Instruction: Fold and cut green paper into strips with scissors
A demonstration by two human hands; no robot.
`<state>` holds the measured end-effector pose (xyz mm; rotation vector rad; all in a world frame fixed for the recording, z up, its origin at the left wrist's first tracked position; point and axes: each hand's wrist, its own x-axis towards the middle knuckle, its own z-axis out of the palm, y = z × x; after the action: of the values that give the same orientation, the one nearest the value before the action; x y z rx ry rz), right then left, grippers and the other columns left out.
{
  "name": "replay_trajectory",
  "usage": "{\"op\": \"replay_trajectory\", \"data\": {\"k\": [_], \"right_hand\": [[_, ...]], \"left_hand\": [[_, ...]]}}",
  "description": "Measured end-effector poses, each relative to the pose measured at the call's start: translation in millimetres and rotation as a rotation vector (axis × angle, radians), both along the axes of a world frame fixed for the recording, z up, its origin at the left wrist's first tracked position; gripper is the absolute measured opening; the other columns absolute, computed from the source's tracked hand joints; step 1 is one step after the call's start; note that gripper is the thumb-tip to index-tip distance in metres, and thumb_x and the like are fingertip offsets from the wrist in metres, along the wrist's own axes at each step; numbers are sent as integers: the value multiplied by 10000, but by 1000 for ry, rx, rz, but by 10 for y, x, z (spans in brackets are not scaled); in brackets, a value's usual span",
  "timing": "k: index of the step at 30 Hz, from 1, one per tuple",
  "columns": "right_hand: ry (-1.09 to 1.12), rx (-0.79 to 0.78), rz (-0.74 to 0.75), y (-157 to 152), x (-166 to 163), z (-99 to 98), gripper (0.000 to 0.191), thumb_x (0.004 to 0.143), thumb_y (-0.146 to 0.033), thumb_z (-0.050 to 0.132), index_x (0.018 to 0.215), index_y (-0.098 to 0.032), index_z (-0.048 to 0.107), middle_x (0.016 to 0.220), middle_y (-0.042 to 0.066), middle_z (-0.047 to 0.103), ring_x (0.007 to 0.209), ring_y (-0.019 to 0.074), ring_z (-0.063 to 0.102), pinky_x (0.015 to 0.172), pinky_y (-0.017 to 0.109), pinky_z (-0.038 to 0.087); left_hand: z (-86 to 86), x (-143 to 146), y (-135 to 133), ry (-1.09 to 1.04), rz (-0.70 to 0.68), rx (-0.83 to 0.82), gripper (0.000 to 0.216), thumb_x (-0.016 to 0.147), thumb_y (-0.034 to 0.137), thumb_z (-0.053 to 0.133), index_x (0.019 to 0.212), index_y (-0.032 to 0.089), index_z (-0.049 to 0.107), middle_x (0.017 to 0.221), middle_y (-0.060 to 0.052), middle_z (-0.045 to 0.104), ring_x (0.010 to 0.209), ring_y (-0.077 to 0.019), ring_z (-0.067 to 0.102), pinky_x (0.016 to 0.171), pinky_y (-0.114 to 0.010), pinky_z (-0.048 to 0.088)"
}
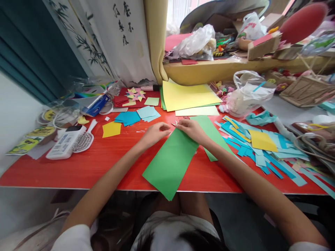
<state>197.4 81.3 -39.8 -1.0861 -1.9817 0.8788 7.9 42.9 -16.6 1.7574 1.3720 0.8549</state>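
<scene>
Already, blue pieces [127,118] are lying cut, while the green sheet [171,160] is looking whole beneath the right hand [193,129], whose fingers are pinching an unclear small thing [173,124]; the left hand [157,133] is curving loosely, seemingly empty.

White shirt [164,228] with short left sleeve [74,240] and right sleeve [305,246], arms [115,176], left hand [155,134] and right hand [191,129] bare (loose hair [201,240] hanging across the shirt).

Red surface [110,174] across the middle, pale wall [18,94] far left, teal curtain [23,45] upper left, white bamboo-painted hanging [104,45] beside it, yellow ledge [199,72] upper right, bright window [176,10] top centre, dim grey floor [240,216] lower right
</scene>
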Motion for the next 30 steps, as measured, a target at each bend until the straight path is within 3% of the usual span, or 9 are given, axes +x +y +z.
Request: {"op": "replay_trajectory", "data": {"k": [5,13,21,30], "right_hand": [[80,-52,-110,-1,27,6,275,811,-459,535,805,-184,525,660,-11,562,611,135,463,575,247,321],[93,53,-33,-4,27,-5,198,849,-388,493,775,-209,454,644,-30,495,620,133,436,597,251,324],[76,127,-69,-41,17,54,112,838,-307,484,788,-209,465,663,-24,507,619,134,452,595,253,332],[28,163,-79,-70,13,77,101,841,-285,473,774,-214,448,674,-16,510,617,138,453,595,256,334]], "left_hand": [[-102,344,324,-230,-43,-57,179,683,253,623,801,120,629,812,-41,638,764,-137,568,750,-278,420],[-124,316,283,-469,-23,-269,187,649,263,684,774,127,659,670,3,613,598,-86,518,630,-248,403],[-118,324,248,-531,26,-298,192,627,249,704,765,120,666,676,-20,621,594,-93,527,618,-254,419],[-99,291,187,-439,-3,-272,185,658,289,672,744,126,661,670,-16,616,583,-101,532,583,-245,421]]}}
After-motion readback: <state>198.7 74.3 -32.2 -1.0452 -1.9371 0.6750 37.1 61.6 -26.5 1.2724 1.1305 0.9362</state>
